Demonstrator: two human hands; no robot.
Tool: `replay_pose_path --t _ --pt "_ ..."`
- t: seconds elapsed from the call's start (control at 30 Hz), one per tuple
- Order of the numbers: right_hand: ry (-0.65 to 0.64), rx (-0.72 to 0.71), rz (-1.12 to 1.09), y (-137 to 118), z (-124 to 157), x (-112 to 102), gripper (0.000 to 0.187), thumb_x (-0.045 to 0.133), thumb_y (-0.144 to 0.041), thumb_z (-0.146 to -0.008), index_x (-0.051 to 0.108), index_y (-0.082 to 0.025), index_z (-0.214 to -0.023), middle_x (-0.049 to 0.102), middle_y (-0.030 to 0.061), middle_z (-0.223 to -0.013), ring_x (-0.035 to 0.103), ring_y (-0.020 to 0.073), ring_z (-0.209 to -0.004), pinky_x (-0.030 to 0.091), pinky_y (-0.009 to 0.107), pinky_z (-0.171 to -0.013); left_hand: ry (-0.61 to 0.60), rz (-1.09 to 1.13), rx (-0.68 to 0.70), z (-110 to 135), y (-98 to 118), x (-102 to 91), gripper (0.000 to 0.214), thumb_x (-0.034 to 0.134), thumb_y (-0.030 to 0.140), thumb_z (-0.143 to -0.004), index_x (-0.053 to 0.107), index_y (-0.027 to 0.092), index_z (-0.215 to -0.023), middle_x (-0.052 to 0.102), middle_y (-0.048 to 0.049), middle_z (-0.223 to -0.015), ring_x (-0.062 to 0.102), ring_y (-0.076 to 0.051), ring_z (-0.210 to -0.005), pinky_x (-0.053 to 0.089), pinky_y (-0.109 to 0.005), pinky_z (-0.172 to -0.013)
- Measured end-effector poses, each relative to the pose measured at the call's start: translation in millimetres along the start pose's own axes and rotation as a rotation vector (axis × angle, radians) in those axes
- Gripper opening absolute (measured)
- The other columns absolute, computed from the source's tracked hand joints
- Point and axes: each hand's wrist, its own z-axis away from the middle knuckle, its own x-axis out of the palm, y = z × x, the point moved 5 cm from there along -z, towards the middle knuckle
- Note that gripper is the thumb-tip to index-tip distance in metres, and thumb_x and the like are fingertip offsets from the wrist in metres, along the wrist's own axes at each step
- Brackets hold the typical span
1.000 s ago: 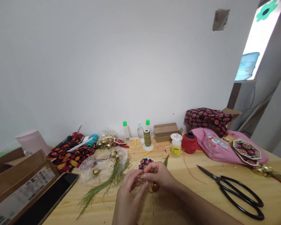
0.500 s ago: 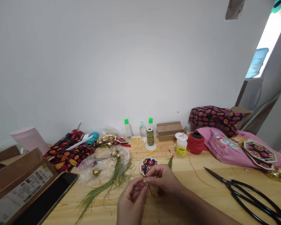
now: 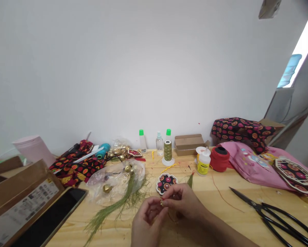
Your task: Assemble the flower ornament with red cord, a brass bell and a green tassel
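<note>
My left hand (image 3: 149, 218) and my right hand (image 3: 183, 202) meet low in the middle of the head view, fingertips pinched together. Between them is a small gold bell (image 3: 162, 203) with a red cord at it; the fingers cover most of both. Just beyond my fingers lies a scalloped patterned ornament (image 3: 166, 183), dark with pink and orange fruit shapes and a pale rim. Whether the cord joins the ornament is hidden. A green tassel (image 3: 190, 179) with a red loop lies behind my right hand.
Long-handled black scissors (image 3: 262, 209) lie at right. Green threads (image 3: 110, 209) and a plastic bag (image 3: 92, 180) lie at left, beside a phone (image 3: 53, 212) and cardboard box (image 3: 27, 202). Behind stand a green thread spool (image 3: 167, 151), glue bottle (image 3: 203, 163) and red spool (image 3: 219, 159).
The whole view has shifted slightly, so things sit a little farther right. Both hands keep their pinch at the bell and cord; the fingers have barely moved.
</note>
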Motion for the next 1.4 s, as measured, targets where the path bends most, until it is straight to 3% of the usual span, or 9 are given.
replay_pose_path --t 0.2,0.33,0.5,0.67,0.93,1.2,1.4 --pt "-0.037 -0.017 0.171 -11 3 -1 0.024 0.071 -0.034 -0.057 0.064 -0.012 -0.062 0.051 -0.0047 -0.047 0.04 0.0044 -0.039 0.028 0.017 -0.037 -0.012 -0.167 0.155 1 5 -5.5 0.017 0.071 0.027 -0.056 0.069 0.017 -0.07 0.067 -0.005 -0.072 0.064 -0.018 -0.068 0.053 -0.022 -0.062" --pt "-0.04 -0.044 0.26 -17 3 -2 0.023 0.073 -0.033 -0.054 0.066 -0.012 -0.061 0.052 -0.004 -0.048 0.04 0.005 -0.043 0.03 0.018 -0.041 -0.013 -0.205 0.172 1 8 -7.8 0.017 0.071 0.029 -0.056 0.071 0.018 -0.069 0.068 -0.0058 -0.072 0.064 -0.018 -0.067 0.054 -0.022 -0.062" --pt "-0.034 0.047 0.136 -7 2 -5 0.027 0.073 -0.037 -0.053 0.064 -0.013 -0.063 0.046 -0.0065 -0.042 0.034 0.0042 -0.036 0.025 0.018 -0.035 0.022 -0.201 0.141 4 7 -6.9 0.021 0.072 0.033 -0.053 0.071 0.018 -0.067 0.07 -0.0056 -0.068 0.065 -0.018 -0.061 0.054 -0.022 -0.058" --pt "-0.05 0.026 0.081 -6 1 -4 0.026 0.074 -0.034 -0.053 0.064 -0.012 -0.061 0.046 -0.0063 -0.044 0.033 0.003 -0.038 0.021 0.017 -0.036 0.17 -0.116 0.171 10 9 -3.9 0.027 0.074 0.04 -0.049 0.068 0.018 -0.063 0.07 -0.0043 -0.063 0.064 -0.018 -0.058 0.054 -0.022 -0.056" --pt "-0.068 0.005 0.057 -9 2 0 0.026 0.074 -0.034 -0.052 0.063 -0.012 -0.06 0.047 -0.0058 -0.044 0.034 0.0032 -0.038 0.022 0.017 -0.037 0.216 -0.047 0.098 9 7 -3.0 0.035 0.077 0.042 -0.041 0.067 0.015 -0.061 0.069 -0.0048 -0.058 0.064 -0.019 -0.054 0.053 -0.023 -0.052" --pt "-0.055 -0.14 0.256 -19 5 1 0.021 0.069 -0.033 -0.059 0.067 -0.012 -0.063 0.052 -0.0024 -0.049 0.041 0.0064 -0.043 0.029 0.019 -0.042 0.1 0.052 -0.088 4 -1 -7.3 0.029 0.08 0.03 -0.038 0.066 0.014 -0.059 0.07 -0.0042 -0.058 0.064 -0.017 -0.057 0.052 -0.019 -0.054" --pt "-0.081 -0.12 0.233 -18 6 2 0.019 0.069 -0.03 -0.059 0.065 -0.012 -0.061 0.051 -0.0035 -0.047 0.04 0.0059 -0.043 0.029 0.019 -0.042 0.094 0.002 -0.078 8 3 -6.8 0.027 0.077 0.029 -0.043 0.067 0.014 -0.063 0.07 -0.0044 -0.061 0.064 -0.017 -0.059 0.052 -0.021 -0.056"
